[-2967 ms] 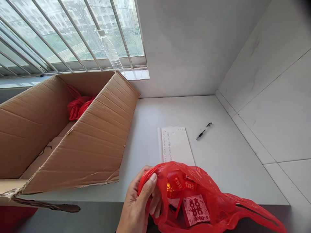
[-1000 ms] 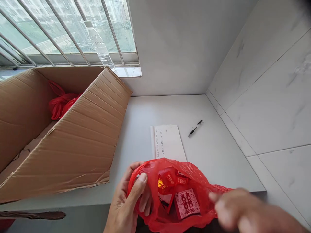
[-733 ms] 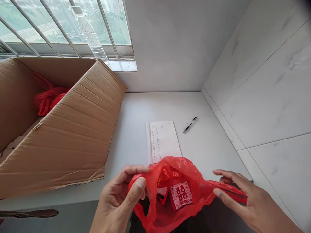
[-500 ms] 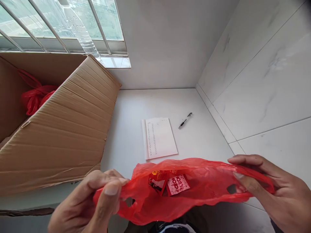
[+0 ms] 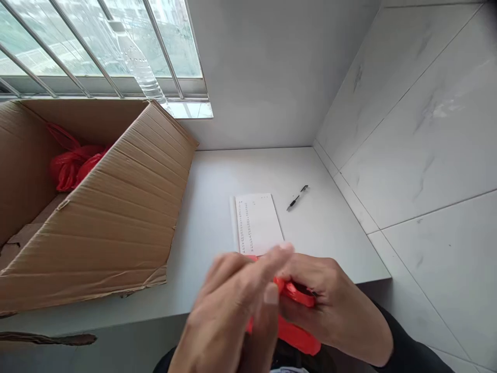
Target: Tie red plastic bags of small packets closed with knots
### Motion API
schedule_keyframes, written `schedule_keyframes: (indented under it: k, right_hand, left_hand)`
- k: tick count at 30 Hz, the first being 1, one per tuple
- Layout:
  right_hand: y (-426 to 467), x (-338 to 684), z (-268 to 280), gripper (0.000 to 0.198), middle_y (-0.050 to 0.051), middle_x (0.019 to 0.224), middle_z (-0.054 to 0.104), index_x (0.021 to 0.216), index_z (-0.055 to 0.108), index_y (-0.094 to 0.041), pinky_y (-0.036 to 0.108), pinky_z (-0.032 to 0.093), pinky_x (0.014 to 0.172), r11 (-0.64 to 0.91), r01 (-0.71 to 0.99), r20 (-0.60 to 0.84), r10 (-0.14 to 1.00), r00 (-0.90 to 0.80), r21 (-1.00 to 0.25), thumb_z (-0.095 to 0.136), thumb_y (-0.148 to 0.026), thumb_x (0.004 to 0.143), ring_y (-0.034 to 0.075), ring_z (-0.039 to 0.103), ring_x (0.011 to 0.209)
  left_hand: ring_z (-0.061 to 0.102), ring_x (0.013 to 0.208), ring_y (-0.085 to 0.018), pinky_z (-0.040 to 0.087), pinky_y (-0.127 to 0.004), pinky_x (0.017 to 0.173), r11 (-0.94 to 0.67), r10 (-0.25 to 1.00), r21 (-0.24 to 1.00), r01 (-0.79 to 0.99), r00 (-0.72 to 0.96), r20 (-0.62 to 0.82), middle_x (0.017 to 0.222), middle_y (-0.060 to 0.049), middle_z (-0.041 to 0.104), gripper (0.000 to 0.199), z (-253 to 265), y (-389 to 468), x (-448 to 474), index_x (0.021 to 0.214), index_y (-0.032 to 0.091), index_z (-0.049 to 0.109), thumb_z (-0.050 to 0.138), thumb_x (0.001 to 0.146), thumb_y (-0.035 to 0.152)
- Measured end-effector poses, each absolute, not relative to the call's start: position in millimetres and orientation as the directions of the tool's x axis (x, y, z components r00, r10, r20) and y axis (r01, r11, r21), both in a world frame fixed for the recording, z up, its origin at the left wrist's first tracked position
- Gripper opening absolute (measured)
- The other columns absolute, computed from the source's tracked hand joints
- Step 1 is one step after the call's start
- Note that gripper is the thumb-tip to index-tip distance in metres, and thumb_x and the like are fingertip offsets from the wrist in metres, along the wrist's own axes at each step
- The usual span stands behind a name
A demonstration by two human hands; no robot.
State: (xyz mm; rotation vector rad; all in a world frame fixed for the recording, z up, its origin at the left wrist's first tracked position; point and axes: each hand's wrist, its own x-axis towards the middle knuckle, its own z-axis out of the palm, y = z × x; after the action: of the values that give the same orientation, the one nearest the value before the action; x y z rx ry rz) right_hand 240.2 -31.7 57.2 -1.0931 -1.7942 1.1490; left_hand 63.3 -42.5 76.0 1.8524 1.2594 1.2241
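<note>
A thin red plastic bag is bunched low in front of me, its gathered top in my right hand. That hand is closed around it, and a loop of the bag sticks out between thumb and fingers. My left hand is beside it, partly covering the bag and slightly blurred. Its index finger stretches forward over the bag and the thumb is apart from it, with no clear grip visible. Whatever lies inside the bag is hidden. Just beyond the hands lies a notebook with columns of small writing, its near edge covered.
On the white tabletop, a pen lies right of the notebook. A large open cardboard box on the left contains knotted red bags. Behind it, a clear bottle stands by the barred window. A tiled wall borders the right.
My hands came together from far apart, and the spread bag is now gathered in my right hand. The printed red packets inside it are no longer visible. The view shifted slightly.
</note>
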Motion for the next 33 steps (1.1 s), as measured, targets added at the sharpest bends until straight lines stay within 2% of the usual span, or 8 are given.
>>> schedule_keyframes:
  k: [6,10,14,16,19,23,28,33]
  right_hand:
    - [-18,234,71,0.011,-0.006,0.083,0.067,0.092,0.069,-0.024,0.017,0.047,0.069,0.222,0.188,0.144,0.923,-0.356,-0.957,0.064,-0.014,0.090,0.007,0.060,0.073]
    - [-13,242,77,0.023,-0.007,0.090,0.066,0.112,0.065,-0.030,0.017,0.048,0.072,0.259,0.277,0.148,0.919,-0.365,-0.925,0.064,-0.019,0.092,0.007,0.061,0.076]
    - [-10,256,79,0.017,-0.006,0.091,0.064,0.111,0.066,-0.034,0.018,0.048,0.068,0.289,0.412,0.177,0.941,-0.290,-0.864,0.060,-0.025,0.098,0.007,0.059,0.076]
    - [-10,258,80,0.017,-0.005,0.091,0.061,0.109,0.068,-0.035,0.018,0.048,0.064,0.339,0.421,0.218,0.926,-0.309,-0.841,0.060,-0.026,0.099,0.007,0.057,0.073]
    - [-10,253,83,0.018,-0.002,0.091,0.053,0.110,0.070,-0.034,0.020,0.048,0.064,0.436,0.457,0.294,0.889,-0.351,-0.775,0.062,-0.025,0.098,0.008,0.054,0.071]
    - [-2,237,82,0.027,-0.004,0.079,0.047,0.125,0.064,-0.030,0.021,0.045,0.056,0.483,0.493,0.323,0.868,-0.376,-0.724,0.060,-0.025,0.099,0.008,0.048,0.061]
    - [12,231,75,0.016,-0.001,0.083,0.061,0.104,0.070,-0.021,0.025,0.047,0.062,0.447,0.523,0.239,0.877,-0.417,-0.726,0.055,-0.020,0.099,0.011,0.055,0.065]
    - [15,239,77,0.012,-0.003,0.084,0.064,0.104,0.067,-0.020,0.020,0.046,0.066,0.392,0.490,0.232,0.905,-0.355,-0.779,0.055,-0.020,0.099,0.008,0.057,0.069]
  left_hand:
    - [0.046,0.132,-0.029,0.032,-0.038,0.113,-0.371,0.887,0.877,0.305,0.396,0.237,0.134,-0.008,0.059,0.063,44,-23,26,0.146,0.028,0.043,0.054,0.091,0.056]
    - [0.057,0.093,-0.022,0.038,-0.036,0.100,-0.174,0.890,0.983,0.067,0.438,0.128,0.083,-0.003,0.061,0.014,30,-13,33,0.089,0.025,0.066,0.056,0.094,0.032]
    - [0.059,0.095,-0.021,0.044,-0.037,0.095,0.029,0.955,0.985,-0.173,0.296,0.024,0.083,-0.003,0.064,0.030,22,1,41,0.083,0.024,0.055,0.036,0.102,0.038]
    - [0.063,0.067,-0.018,0.050,-0.038,0.084,0.134,0.955,0.959,-0.249,0.292,-0.057,0.055,0.003,0.055,0.034,18,7,44,0.081,0.025,0.051,0.029,0.103,0.039]
    - [0.030,0.031,-0.008,0.045,-0.026,0.051,0.250,0.947,0.929,-0.274,0.270,-0.175,0.037,0.012,0.029,0.035,14,13,51,0.077,0.024,0.048,0.035,0.101,0.047]
    - [0.027,0.043,-0.007,0.030,-0.019,0.042,0.282,0.948,0.933,-0.222,0.216,-0.235,0.053,0.008,0.039,0.034,21,15,63,0.074,0.022,0.048,0.053,0.093,0.049]
    - [0.041,0.064,-0.011,0.042,-0.020,0.061,0.286,0.937,0.940,-0.185,0.259,-0.234,0.070,0.004,0.045,0.030,37,9,65,0.072,0.021,0.055,0.061,0.089,0.045]
    - [0.049,0.076,-0.018,0.044,-0.026,0.074,0.261,0.931,0.962,-0.077,0.282,-0.230,0.079,0.001,0.056,0.026,37,-3,56,0.103,0.027,0.066,0.062,0.088,0.047]
